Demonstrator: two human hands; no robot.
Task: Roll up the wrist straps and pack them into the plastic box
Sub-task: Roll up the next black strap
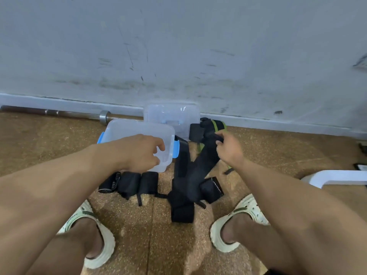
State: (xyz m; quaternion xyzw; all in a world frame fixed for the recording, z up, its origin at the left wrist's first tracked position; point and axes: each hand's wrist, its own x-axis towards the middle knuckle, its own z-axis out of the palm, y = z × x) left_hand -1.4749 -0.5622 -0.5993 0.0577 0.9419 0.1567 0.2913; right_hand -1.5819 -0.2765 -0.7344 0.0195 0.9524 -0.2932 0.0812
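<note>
Your right hand (228, 149) pinches the upper end of a long black wrist strap (200, 165), which trails down unrolled across the floor (59, 135) between your feet. Your left hand (141, 151) hangs over the near corner of the clear plastic box (127, 128) with loosely curled fingers; as far as the view shows, it holds nothing.

By my reading you are about halfway. Three rolled straps (129, 183) lie side by side just in front of the box, and a fourth roll (211, 189) sits beside the loose strap. None is visibly in the box, which looks empty. Still to roll: the strap in your hand, another flat black one (181, 161) crossing under it, and a green-edged bundle (217, 125) near the wall.

The box lid (172, 116) leans against the skirting behind the box, and a barbell (69, 113) lies along the wall to the left. Open floor lies ahead of your knees, but the crossed straps may drag each other.
</note>
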